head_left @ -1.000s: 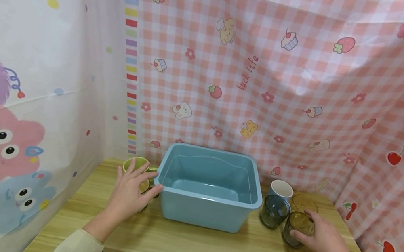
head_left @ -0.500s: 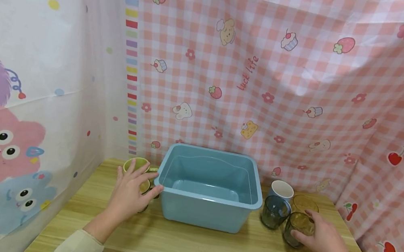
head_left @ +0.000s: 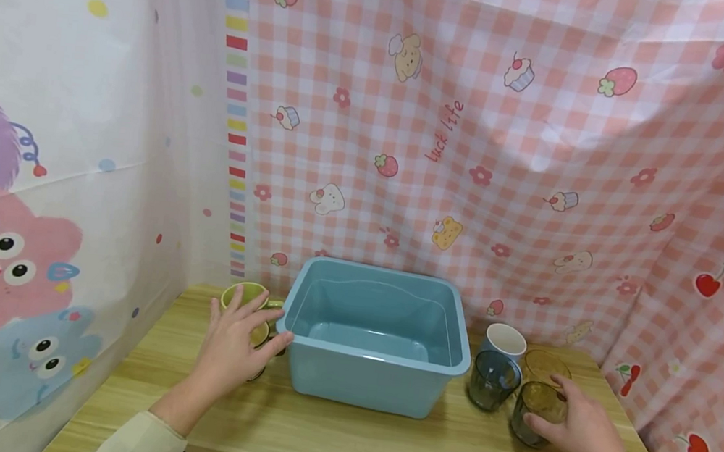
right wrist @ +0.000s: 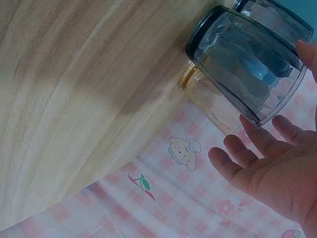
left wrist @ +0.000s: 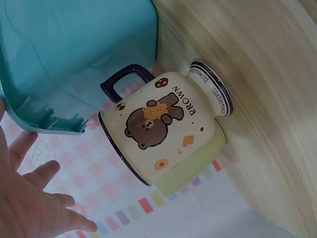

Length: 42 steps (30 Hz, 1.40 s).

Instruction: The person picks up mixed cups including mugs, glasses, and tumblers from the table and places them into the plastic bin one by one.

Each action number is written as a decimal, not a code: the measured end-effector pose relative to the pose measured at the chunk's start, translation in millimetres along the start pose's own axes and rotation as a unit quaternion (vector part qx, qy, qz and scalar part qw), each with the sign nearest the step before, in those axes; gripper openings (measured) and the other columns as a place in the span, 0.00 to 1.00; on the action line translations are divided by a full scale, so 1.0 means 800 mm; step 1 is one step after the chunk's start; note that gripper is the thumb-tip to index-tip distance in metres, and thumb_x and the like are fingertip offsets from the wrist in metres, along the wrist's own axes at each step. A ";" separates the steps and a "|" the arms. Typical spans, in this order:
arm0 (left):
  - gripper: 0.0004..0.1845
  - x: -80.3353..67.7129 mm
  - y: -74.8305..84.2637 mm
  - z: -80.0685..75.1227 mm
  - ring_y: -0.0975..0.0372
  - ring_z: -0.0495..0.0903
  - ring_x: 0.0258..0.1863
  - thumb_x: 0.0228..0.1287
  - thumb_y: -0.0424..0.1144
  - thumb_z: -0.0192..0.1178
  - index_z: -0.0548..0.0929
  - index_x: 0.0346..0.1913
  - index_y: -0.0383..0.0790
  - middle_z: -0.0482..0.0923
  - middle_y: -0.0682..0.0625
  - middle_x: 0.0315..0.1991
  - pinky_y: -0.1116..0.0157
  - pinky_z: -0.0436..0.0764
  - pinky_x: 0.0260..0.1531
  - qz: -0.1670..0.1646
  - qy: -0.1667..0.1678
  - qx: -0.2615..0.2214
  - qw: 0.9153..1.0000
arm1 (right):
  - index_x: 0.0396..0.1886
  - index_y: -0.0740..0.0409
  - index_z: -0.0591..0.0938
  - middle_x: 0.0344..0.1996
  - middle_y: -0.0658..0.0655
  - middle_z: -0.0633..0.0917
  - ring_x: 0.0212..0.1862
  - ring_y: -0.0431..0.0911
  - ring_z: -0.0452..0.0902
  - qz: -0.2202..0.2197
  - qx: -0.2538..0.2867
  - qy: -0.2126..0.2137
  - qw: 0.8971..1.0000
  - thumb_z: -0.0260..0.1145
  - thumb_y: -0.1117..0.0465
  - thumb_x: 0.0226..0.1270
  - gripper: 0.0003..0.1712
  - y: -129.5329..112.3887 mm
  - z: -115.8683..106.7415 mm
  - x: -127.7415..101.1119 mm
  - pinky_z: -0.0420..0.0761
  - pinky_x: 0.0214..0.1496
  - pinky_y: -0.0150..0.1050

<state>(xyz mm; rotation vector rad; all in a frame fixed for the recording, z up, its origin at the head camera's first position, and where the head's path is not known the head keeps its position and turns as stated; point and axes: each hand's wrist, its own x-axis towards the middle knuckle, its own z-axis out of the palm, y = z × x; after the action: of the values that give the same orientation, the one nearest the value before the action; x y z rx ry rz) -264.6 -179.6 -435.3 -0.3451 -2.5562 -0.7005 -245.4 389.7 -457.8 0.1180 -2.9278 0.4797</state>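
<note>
In the head view my right hand (head_left: 585,426) holds a smoky drinking glass (head_left: 529,428) near its rim, thumb on the near side and fingers on the far side. The right wrist view shows this glass (right wrist: 242,64) upright, at the thumb and fingertips. My left hand (head_left: 229,348) has its fingers spread over the mugs, beside the left rim of a blue plastic bin (head_left: 360,379). In the left wrist view a cream mug (left wrist: 183,139) with a bear print and dark handle stands in front of a green mug (left wrist: 198,166); the hand seems apart from both.
Just left of the held glass stands a dark grey glass (head_left: 492,384). Behind are a white-and-blue cup (head_left: 504,339) and an amber glass (head_left: 548,362). The bin stands mid-table, against a checked curtain (head_left: 369,147). Wooden tabletop (head_left: 341,442) lies in front.
The smoky glass and my right hand have shifted slightly to the right, a little away from the dark grey glass. My left hand has stayed in place.
</note>
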 end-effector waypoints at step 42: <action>0.29 0.000 0.000 0.000 0.28 0.52 0.83 0.69 0.61 0.70 0.88 0.64 0.47 0.72 0.37 0.78 0.19 0.44 0.74 -0.007 -0.008 -0.006 1.000 | 0.73 0.74 0.68 0.54 0.82 0.84 0.47 0.72 0.86 -0.017 -0.018 0.005 1.000 0.81 0.34 0.57 0.61 -0.001 -0.035 0.000 0.85 0.47 0.67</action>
<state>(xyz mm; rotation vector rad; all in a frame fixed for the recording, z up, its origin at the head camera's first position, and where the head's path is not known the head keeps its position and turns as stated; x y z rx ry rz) -264.7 -179.5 -434.8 -0.3390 -2.5717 -0.7219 -240.9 398.3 -431.8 0.1604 -2.9171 0.4219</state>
